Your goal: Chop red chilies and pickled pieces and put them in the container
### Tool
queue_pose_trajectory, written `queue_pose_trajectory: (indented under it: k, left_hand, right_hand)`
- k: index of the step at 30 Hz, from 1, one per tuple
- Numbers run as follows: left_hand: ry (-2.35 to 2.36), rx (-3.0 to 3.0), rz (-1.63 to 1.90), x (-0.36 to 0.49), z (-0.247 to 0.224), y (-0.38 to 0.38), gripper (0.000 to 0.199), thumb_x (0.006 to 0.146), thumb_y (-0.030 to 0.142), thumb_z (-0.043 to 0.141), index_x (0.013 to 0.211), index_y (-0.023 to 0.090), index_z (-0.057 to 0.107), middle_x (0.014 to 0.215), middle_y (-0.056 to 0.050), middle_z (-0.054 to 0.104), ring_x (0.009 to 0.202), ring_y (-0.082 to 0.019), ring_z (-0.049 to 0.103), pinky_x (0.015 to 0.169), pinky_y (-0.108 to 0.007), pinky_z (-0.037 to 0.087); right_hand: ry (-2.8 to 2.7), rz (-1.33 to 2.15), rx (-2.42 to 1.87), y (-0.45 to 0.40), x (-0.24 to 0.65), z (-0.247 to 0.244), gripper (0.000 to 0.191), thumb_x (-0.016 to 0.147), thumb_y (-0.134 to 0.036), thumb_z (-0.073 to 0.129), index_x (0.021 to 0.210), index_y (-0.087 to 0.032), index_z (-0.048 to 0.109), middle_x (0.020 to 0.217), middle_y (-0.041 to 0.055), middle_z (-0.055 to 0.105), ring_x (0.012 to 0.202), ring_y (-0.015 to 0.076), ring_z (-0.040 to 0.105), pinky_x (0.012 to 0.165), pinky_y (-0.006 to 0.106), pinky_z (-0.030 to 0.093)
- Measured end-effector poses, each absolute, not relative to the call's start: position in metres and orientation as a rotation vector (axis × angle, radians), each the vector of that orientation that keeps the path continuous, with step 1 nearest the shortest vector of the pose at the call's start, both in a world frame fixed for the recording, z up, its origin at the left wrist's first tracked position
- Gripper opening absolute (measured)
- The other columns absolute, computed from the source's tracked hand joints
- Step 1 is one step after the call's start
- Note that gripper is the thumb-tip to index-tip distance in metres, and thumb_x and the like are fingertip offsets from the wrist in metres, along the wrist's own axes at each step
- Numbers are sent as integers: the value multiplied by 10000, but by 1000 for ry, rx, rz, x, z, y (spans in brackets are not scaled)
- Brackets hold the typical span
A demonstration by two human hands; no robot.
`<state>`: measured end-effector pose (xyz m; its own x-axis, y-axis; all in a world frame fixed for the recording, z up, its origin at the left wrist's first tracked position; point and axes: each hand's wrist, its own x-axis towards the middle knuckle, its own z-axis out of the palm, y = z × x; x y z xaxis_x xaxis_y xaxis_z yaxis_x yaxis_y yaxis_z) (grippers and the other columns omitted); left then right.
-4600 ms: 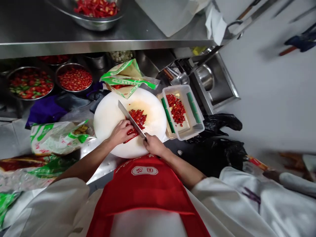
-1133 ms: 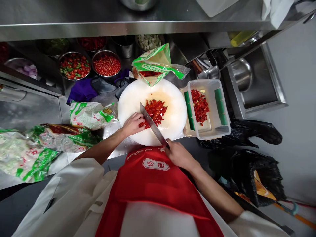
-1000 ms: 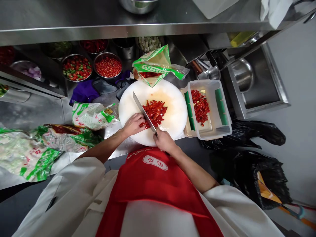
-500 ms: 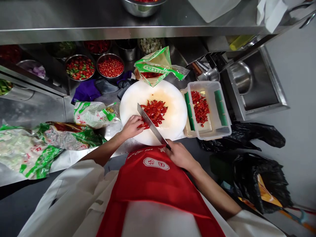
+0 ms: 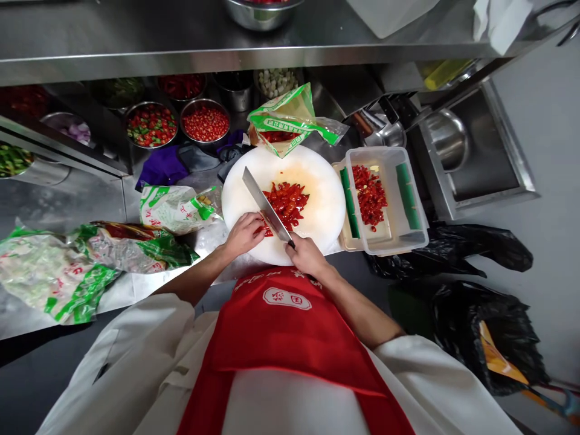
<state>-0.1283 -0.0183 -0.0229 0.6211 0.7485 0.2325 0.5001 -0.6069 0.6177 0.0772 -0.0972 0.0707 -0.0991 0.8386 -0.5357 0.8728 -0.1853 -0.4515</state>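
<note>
My right hand [image 5: 309,258] is wrapped round the dark handle of a kitchen knife [image 5: 266,204]. Its long blade slants up and to the left across a round white cutting board [image 5: 242,163]. Just left of the blade, my left hand [image 5: 246,234] has its fingers curled down on red chili peppers at the board's lower left; the pieces under the fingertips are mostly hidden. A pile of cut red chili peppers [image 5: 290,202] lies on the board, right of the blade.
Right of the board stands a clear plastic box [image 5: 419,232] holding cut chilies. An open green-and-white bag [image 5: 290,112] touches the board's far edge. More plastic bags [image 5: 49,272] lie left. Metal bowls [image 5: 206,142] stand behind, under a steel shelf [image 5: 181,60]. A sink [image 5: 521,175] is at far right.
The knife has shifted up and left across the board, and my right hand has come forward from the board's near edge with it. My left hand stays at nearly the same spot on the peppers.
</note>
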Motion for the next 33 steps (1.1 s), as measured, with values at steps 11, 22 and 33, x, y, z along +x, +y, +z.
queue_pose_trajectory:
  k: [11,22,33]
  left_hand:
    - [852,2402,624,-134,-31,-35,142,929,225,532,943,184,668,971,-70,663,957,-201,591,903,-383,497]
    - [873,2325,709,-134,-31,-54,117,928,226,550,959,185,655,997,-71,662,980,-194,599,907,-366,505]
    - [896,2304,691,-136,-33,-52,161,938,199,506,881,181,655,915,-59,666,907,-179,599,865,-347,507]
  right_hand:
    - [1957,-1191,1753,-153,115,129,283,992,-305,407,1174,-173,579,968,105,736,869,235,681,697,275,352]
    - [1997,-1156,1854,-124,96,94,321,984,-284,422,1251,-172,562,1063,116,725,975,239,662,774,277,381]
    - [1952,-1150,1749,-146,93,99,295,994,-288,406,1201,-162,575,998,117,735,899,229,678,726,276,369]
